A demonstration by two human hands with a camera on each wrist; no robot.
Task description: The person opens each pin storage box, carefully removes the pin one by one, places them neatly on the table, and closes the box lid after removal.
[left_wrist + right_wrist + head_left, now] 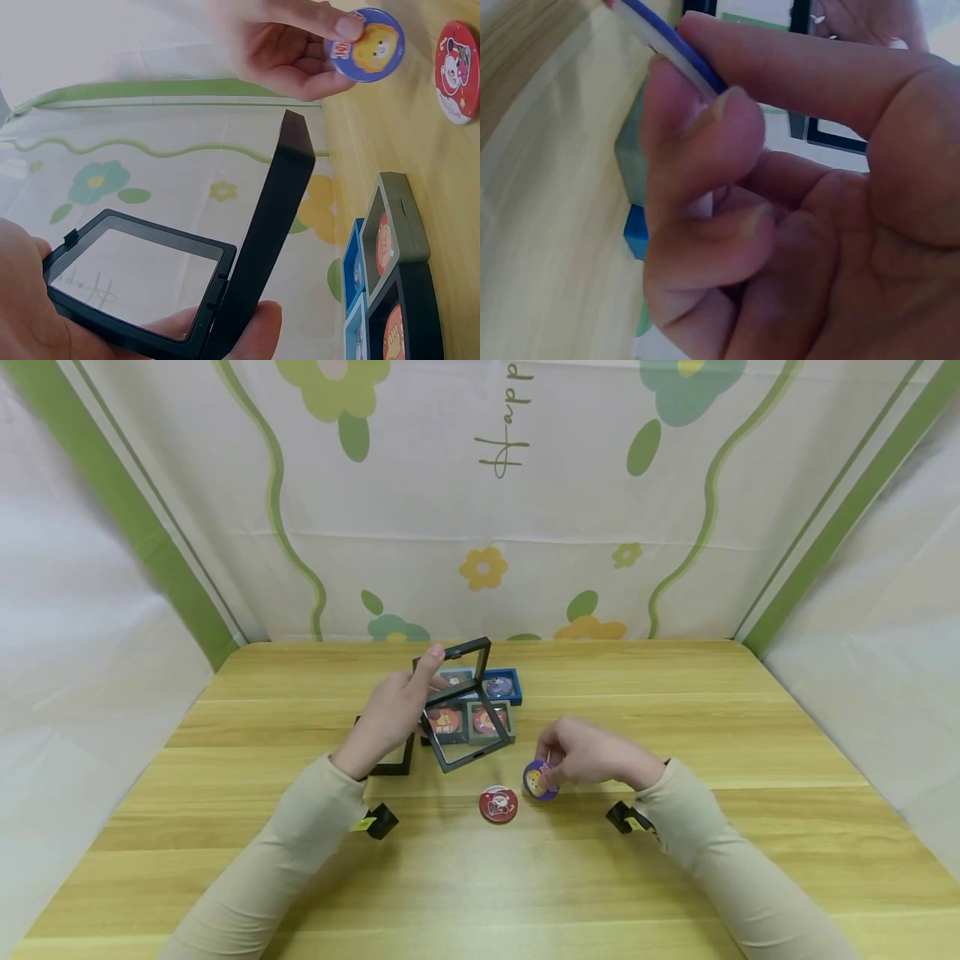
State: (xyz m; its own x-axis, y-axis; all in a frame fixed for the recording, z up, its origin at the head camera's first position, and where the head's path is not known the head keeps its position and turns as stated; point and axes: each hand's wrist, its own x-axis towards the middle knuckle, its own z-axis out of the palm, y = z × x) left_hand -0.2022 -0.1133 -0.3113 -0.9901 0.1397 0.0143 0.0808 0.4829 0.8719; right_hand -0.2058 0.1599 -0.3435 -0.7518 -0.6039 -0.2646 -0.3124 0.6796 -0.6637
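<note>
My left hand (386, 714) grips a black hinged display frame (271, 232), opened out at an angle, with clear windows in both halves. It is held up above several small framed badges, which show partly through it in the head view. Between thumb and fingers, my right hand (592, 753) pinches a round purple badge (377, 51) with a yellow cartoon animal face. In the right wrist view only the edge of this badge shows. On the table beside it lies a red round badge (498, 805) with a white cartoon figure.
Behind the held frame, a blue framed badge (517, 687) and a grey-green framed badge (409, 221) sit among the group. A second black frame (392, 769) lies partly under my left hand. A flower-printed cloth (420, 510) hangs behind the wooden table (675, 893).
</note>
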